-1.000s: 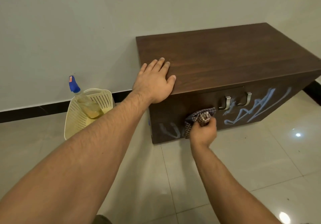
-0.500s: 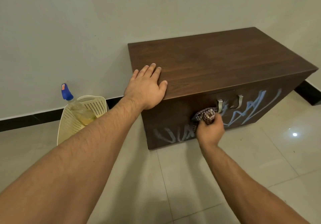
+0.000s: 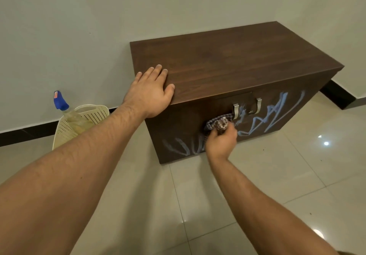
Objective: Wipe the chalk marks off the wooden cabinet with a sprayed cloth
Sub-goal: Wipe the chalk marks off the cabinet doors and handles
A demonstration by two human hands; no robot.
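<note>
Cream perforated basket (image 3: 65,134) tilted against wall (image 3: 79,27); glossy tiled floor (image 3: 277,185).

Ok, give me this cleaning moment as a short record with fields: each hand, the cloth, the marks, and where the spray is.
left hand: flat on the cabinet top, near its left front corner
right hand: gripping the checked cloth, pressed on the cabinet front
chalk marks: blue scribbles remain right of the handles and low on the left
spray bottle: blue-capped, in the cream basket on the floor by the wall
</note>
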